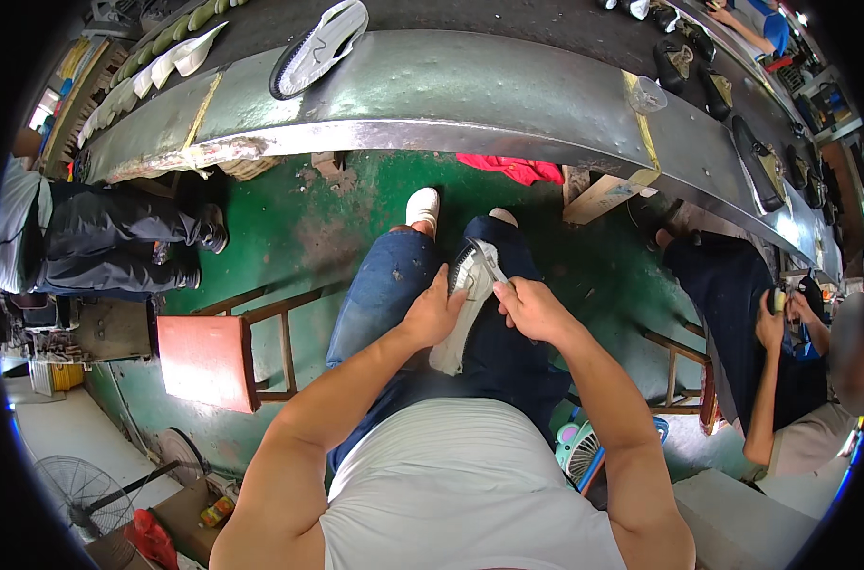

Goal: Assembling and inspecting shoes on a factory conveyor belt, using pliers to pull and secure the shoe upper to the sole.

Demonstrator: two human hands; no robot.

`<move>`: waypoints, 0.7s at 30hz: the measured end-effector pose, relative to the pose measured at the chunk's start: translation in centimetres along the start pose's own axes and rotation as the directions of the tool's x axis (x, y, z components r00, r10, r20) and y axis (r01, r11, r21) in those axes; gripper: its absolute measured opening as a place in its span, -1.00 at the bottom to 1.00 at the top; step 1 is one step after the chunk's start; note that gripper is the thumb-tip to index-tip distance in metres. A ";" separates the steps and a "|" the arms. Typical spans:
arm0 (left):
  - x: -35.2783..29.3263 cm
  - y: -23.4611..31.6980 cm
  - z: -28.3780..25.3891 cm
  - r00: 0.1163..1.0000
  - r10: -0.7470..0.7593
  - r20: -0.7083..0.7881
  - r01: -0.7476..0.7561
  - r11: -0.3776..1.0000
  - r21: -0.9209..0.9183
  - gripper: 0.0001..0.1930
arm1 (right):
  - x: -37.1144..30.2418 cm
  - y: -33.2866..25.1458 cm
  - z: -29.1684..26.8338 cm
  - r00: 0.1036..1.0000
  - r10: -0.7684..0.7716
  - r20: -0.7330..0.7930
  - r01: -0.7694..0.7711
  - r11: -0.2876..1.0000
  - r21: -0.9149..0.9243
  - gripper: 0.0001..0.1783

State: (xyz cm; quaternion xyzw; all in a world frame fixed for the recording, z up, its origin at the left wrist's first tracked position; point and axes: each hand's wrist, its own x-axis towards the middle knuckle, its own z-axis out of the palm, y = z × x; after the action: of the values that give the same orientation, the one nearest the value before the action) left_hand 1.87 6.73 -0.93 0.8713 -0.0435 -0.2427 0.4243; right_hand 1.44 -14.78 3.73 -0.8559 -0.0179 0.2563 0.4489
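Over my thighs lies a light grey-white shoe upper [454,353], long and narrow, with a black, toothed-looking edge at its far end. My left hand [435,309] is closed on its left side, thumb on top. From the right, my right hand [535,309] pinches a slim greyish piece that reaches to the shoe's far end. Whether that piece is a tool or part of the shoe, I cannot tell. On the metal bench edge ahead rests another pale shoe [320,49] with a dark sole edge.
A metal-edged bench [508,81] curves across the front, with dark shoes [760,166] along its right and pale shoe parts [180,59] at left. Stools [204,356] stand on both sides. Co-workers sit left and right. A small fan [576,448] is by my right side; red cloth [513,169] lies under the bench.
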 end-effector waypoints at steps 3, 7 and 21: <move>0.0 1.0 -1.4 0.996 -0.016 0.090 0.016 1.000 0.003 -0.23 | -1.1 -0.7 0.7 0.990 -0.137 -0.035 0.136 0.990 -0.046 -0.46; 0.5 0.7 -2.3 0.993 0.025 0.117 -0.018 0.998 -0.057 -0.29 | -1.3 -0.4 1.0 0.998 -0.064 0.017 0.067 0.953 -0.294 -0.49; 2.3 0.9 -3.6 0.845 -0.179 0.504 0.375 0.870 -0.319 -0.52 | -6.6 -3.7 2.2 0.960 0.036 0.277 0.147 0.776 -0.613 -0.65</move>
State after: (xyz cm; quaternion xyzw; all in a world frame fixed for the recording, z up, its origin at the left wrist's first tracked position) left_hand 5.68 8.10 0.80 0.6781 0.0383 -0.5051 0.5325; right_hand -4.49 -12.62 8.41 -0.9115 -0.1894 0.3377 0.1384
